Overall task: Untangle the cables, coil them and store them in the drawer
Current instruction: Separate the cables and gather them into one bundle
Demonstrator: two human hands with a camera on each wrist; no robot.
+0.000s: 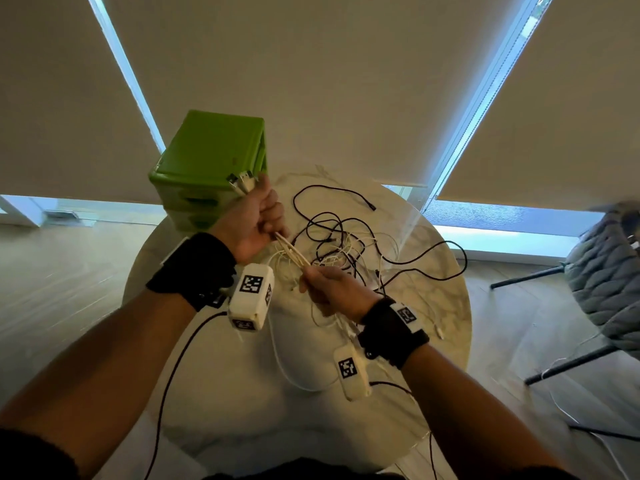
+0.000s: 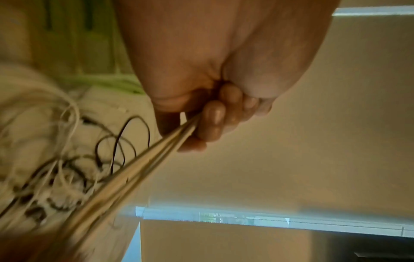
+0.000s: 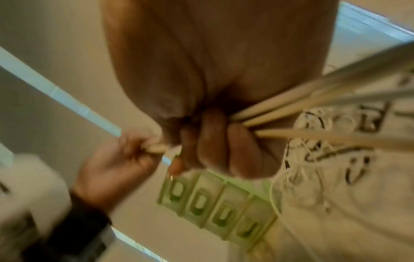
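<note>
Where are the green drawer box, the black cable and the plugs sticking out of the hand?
green drawer box (image 1: pixel 211 150), head view, on its top panel.
black cable (image 1: pixel 429 249), head view, on its loop lying on the table.
plugs (image 1: pixel 242 177), head view, on the metal connector tips above the left hand (image 1: pixel 254 220).

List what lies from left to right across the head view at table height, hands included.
Green drawer unit → left hand, gripping white cables → right hand, gripping the same cables → tangle of black and white cables on the table → grey chair.
</note>
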